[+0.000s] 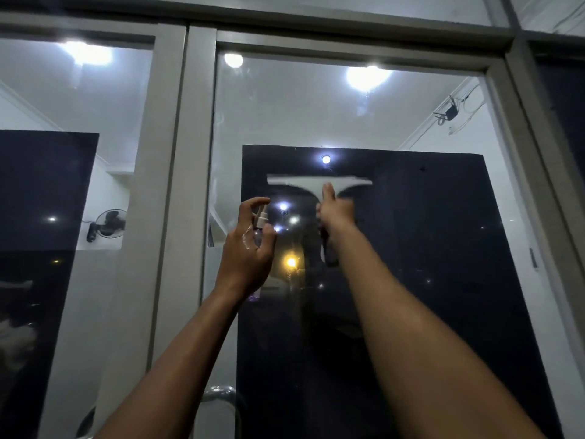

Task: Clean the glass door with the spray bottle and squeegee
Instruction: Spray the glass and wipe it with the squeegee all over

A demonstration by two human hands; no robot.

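Squeegee [319, 182] on glass door [411, 122], held by right hand [335, 213]; left hand [247, 248] grip round spray bottle [260, 223].

A white squeegee [318, 182] lies blade-up, level, against the glass door [427, 217]. A small clear spray bottle [259, 224] with white nozzle stands upright just left.

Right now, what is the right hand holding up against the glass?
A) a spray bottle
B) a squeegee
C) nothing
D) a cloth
B: the right hand grips the handle of the white squeegee, its blade up against the glass, while the spray bottle is in the left hand.
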